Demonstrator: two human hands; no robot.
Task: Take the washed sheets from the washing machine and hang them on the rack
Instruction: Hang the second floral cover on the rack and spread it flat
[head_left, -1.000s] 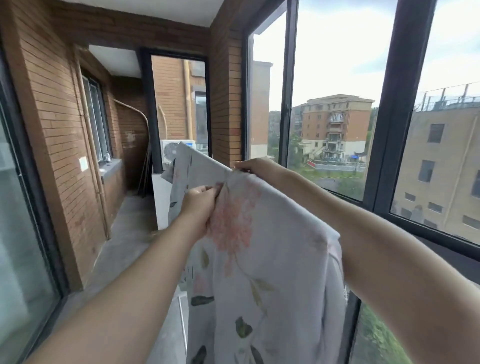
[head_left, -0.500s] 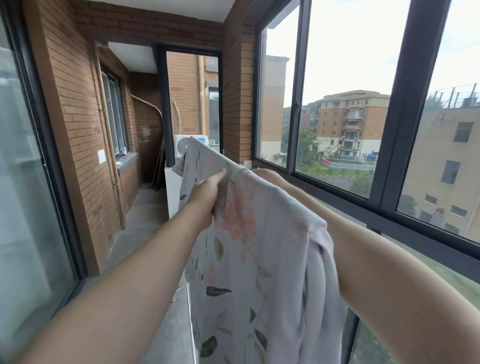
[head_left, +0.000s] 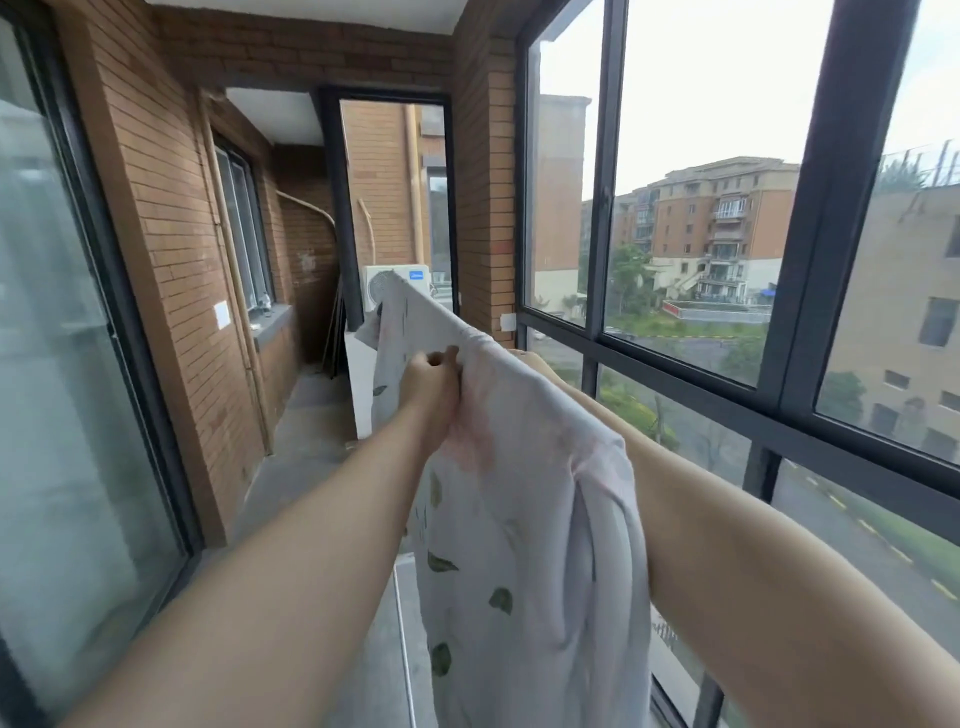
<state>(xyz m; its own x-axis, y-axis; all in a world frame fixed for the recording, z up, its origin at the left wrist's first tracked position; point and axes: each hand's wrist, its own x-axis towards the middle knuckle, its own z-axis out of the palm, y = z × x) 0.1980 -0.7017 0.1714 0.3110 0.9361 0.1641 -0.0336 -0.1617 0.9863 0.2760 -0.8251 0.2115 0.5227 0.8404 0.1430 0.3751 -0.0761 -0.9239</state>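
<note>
Gripping the bunched top fold of the sheet (head_left: 519, 493) at frame centre, the left hand (head_left: 431, 387) curls its fingers tight, likely to spread it flat for hanging. The right hand (head_left: 527, 359) sits behind the cloth, so its grip cannot be told; the right forearm (head_left: 727, 519) carries the slack.
</note>
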